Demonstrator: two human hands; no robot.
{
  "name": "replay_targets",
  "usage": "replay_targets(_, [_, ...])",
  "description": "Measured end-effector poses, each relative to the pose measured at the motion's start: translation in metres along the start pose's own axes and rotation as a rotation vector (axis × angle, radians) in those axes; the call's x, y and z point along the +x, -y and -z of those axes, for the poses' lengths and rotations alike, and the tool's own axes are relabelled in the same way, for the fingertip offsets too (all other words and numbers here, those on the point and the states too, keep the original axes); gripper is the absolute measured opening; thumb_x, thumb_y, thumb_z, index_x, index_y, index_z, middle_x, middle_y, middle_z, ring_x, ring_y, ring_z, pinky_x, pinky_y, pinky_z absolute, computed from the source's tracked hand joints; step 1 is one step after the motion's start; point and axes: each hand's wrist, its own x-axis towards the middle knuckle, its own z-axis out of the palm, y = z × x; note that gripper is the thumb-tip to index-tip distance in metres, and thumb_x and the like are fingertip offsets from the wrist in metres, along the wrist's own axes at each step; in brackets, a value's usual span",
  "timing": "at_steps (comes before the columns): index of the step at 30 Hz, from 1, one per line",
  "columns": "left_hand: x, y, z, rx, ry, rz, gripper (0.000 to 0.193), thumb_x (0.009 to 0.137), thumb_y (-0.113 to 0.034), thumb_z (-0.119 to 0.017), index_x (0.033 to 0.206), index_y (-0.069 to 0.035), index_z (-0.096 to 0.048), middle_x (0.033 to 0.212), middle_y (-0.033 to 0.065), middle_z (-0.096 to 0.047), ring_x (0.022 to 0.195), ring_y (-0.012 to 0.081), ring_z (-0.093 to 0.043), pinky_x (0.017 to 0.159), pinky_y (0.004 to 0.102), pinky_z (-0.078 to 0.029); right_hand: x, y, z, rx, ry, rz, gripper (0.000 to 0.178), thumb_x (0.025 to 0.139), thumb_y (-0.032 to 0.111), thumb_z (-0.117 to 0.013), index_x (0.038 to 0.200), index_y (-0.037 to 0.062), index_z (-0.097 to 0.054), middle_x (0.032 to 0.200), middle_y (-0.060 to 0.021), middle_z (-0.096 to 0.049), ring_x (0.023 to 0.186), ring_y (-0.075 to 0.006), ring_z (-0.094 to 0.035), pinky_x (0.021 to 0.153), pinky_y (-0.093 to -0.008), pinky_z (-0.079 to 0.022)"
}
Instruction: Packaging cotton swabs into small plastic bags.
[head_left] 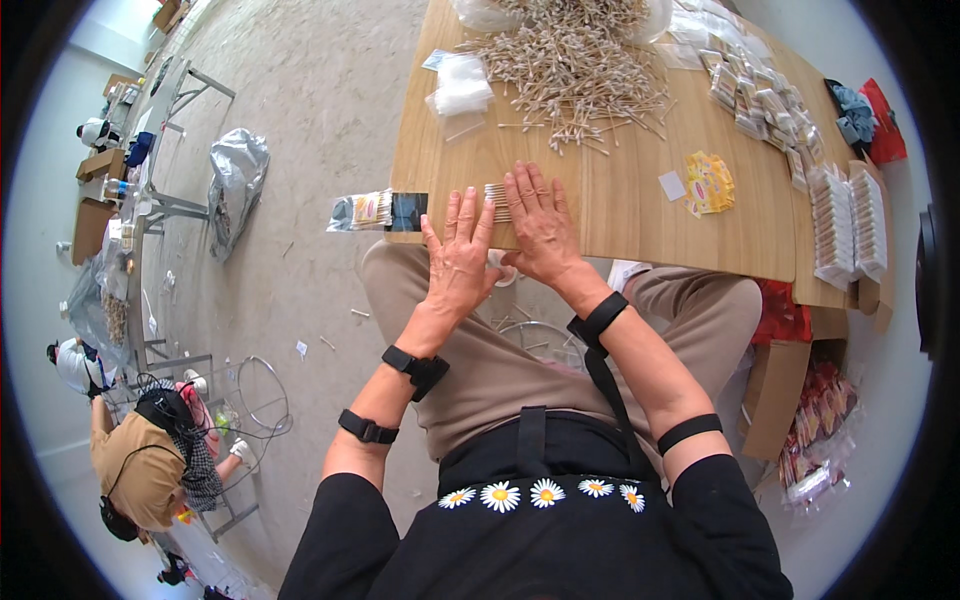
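Observation:
My left hand [458, 250] lies at the near edge of the wooden table with its fingers stretched out. Beside it my right hand [543, 222] is flat too, fingers extended. A small row of cotton swabs [497, 198] lies side by side between the two hands, partly covered by my fingers. Left of my left hand, a clear packet of swabs [365, 210] with a yellow label hangs past the table's edge, next to a dark flat piece [408, 211]. A large heap of loose swabs [570, 85] spreads farther back on the table.
Clear plastic bags [462, 85] lie left of the heap. Yellow printed cards [709, 183] and a white slip [672, 186] are to the right. Filled packets [765, 105] line the right side near a box of stacked packs [848, 222]. Other people sit at the far left.

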Motion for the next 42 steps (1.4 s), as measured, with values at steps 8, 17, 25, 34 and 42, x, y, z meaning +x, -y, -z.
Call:
replay_targets(8, [-0.006,-0.002,-0.003,0.064,-0.038,-0.008,0.108,0.066,-0.026,-0.088,0.157,-0.015,-0.03,0.163,0.0157,-0.023,0.153,0.0336,-0.016,0.115,0.0696,-0.014,0.0,0.0,0.0,-0.005,0.003,0.007,0.124,0.059,0.044,-0.088,0.156,0.0025,-0.024,0.163,-0.0166,-0.022,0.153,-0.0304,-0.015,0.124,-0.0499,-0.011])
replay_targets(17, [-0.009,0.0,-0.005,0.088,-0.001,0.0,0.109,0.066,-0.027,-0.089,0.157,-0.017,-0.029,0.163,0.0158,-0.022,0.153,0.0332,-0.016,0.115,0.0705,-0.014,-0.001,-0.001,0.0,0.031,-0.012,0.004,0.126,0.057,0.041,-0.09,0.156,0.0017,-0.023,0.163,-0.0176,-0.021,0.153,-0.0315,-0.016,0.124,-0.0499,-0.013])
replay_targets(25, [-0.007,0.002,-0.006,0.04,-0.004,0.063,0.117,0.065,-0.031,-0.09,0.158,-0.009,-0.022,0.164,0.0153,-0.018,0.154,0.0318,-0.014,0.115,0.0706,-0.013,0.0,-0.001,-0.002,0.031,-0.006,0.009,0.125,0.058,0.041,-0.09,0.156,0.0009,-0.023,0.163,-0.0178,-0.02,0.153,-0.0316,-0.015,0.124,-0.0506,-0.013])
replay_targets(34, [0.001,-0.009,-0.036,0.15,-0.035,0.15,0.125,0.064,-0.044,-0.086,0.157,0.002,-0.016,0.165,0.0181,-0.011,0.155,0.0315,-0.007,0.116,0.0699,-0.007,-0.002,0.006,-0.003,0.054,-0.033,0.046,0.117,0.059,0.034,-0.086,0.153,-0.0031,-0.027,0.162,-0.0231,-0.021,0.153,-0.0361,-0.016,0.124,-0.0495,-0.015])
replay_targets(42, [0.011,0.002,-0.012,0.07,-0.006,0.144,0.123,0.063,-0.043,-0.086,0.157,0.0,-0.018,0.166,0.0149,-0.012,0.155,0.0295,-0.008,0.116,0.069,-0.005,-0.005,0.005,-0.003,0.114,-0.038,0.065,0.112,0.06,0.029,-0.085,0.152,-0.0039,-0.028,0.161,-0.0242,-0.022,0.152,-0.0375,-0.017,0.124,-0.0481,-0.017])
